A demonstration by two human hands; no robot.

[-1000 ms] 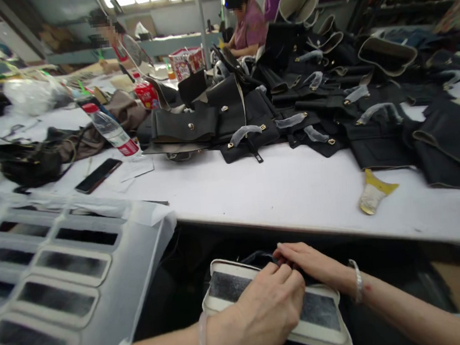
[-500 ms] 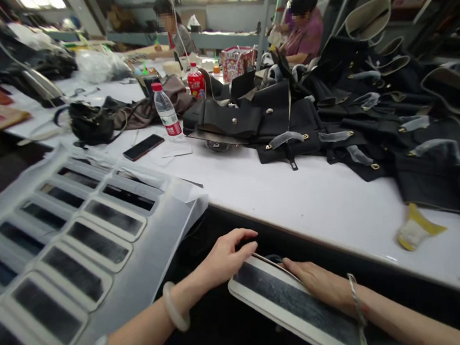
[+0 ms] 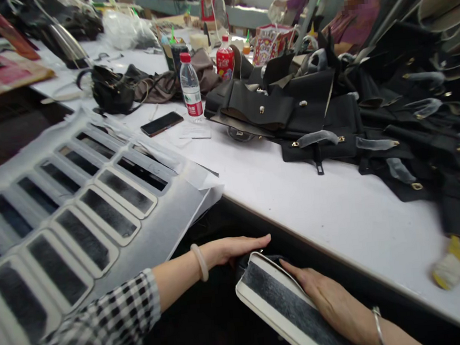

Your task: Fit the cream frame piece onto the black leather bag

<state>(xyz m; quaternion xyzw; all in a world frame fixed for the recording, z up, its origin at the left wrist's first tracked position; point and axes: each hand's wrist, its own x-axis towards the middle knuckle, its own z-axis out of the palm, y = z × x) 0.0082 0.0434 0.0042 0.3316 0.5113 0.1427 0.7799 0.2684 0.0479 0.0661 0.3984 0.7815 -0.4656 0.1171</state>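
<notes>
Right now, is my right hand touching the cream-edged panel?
Touching. The head view shows your right hand lying along the upper edge of the cream-edged panel, its palm side against it; the fingertips are hidden.

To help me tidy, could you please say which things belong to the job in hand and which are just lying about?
Seemingly the job's:
panel by the right hand
similar panels
black bags

Seemingly just lying about:
phone
water bottle
red bottle
</notes>
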